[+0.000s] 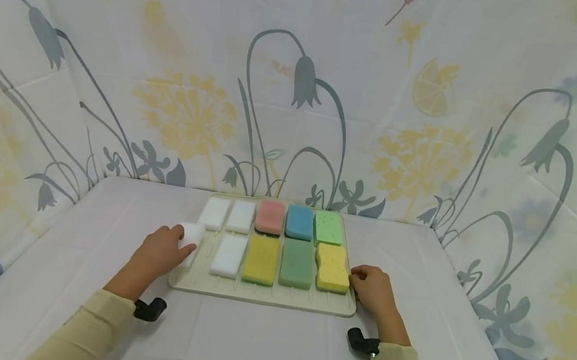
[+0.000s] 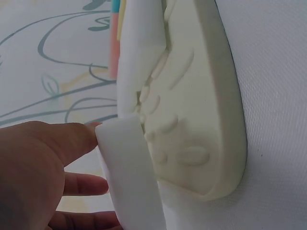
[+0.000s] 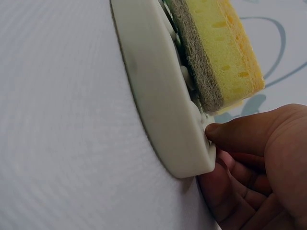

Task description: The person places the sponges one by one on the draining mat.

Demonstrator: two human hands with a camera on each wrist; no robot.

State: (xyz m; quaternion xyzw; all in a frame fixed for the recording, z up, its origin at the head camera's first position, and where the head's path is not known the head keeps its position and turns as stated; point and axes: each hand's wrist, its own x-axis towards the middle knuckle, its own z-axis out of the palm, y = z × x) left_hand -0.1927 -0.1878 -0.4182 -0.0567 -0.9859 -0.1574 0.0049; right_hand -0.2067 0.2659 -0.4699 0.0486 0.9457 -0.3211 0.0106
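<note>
A cream tray (image 1: 264, 296) carries two rows of sponges. At its front left corner my left hand (image 1: 158, 254) pinches a white sponge block (image 1: 191, 232) between thumb and fingers. In the left wrist view that block (image 2: 129, 172) stands on edge at the tray's end, beside another white block (image 2: 140, 52). My right hand (image 1: 376, 291) pinches the tray's right edge, with the thumb on top and the fingers curled beneath the rim (image 3: 158, 105). Just beside that thumb lies a wavy yellow sponge (image 1: 333, 271) with a grey scouring layer underneath (image 3: 199, 57).
The back row has two white blocks (image 1: 215, 214), then pink (image 1: 270, 216), blue (image 1: 299, 223) and light green (image 1: 328, 228) sponges. In front lie a white block (image 1: 229, 255), a yellow (image 1: 261, 259) and a green (image 1: 297, 263) sponge. Flower-printed cloth (image 1: 294, 133) hangs behind the white tabletop (image 1: 259, 343).
</note>
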